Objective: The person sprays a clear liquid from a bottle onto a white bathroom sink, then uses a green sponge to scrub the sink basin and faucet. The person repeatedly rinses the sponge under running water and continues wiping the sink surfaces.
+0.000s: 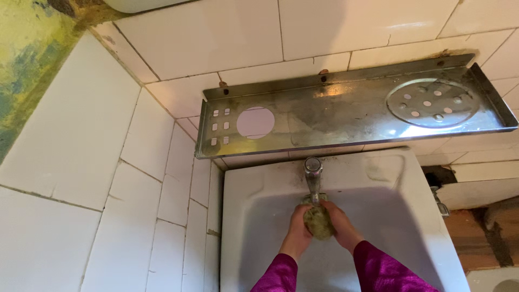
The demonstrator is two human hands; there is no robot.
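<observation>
Both hands meet under the tap [312, 176], over the white sink [378, 178]: left hand [299, 227] and right hand [339, 224] cup a greenish lump [318, 220], each grip closed on its sides. It looks soft, wet, probably slippery, best held around the middle.

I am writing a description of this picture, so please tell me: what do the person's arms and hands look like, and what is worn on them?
Both arms wear long sleeves of a shiny magenta-purple fabric with a faint darker pattern, ending at the wrists. The left hand and the right hand are bare: no gloves show, and no rings, watch or bracelets can be made out.
</observation>
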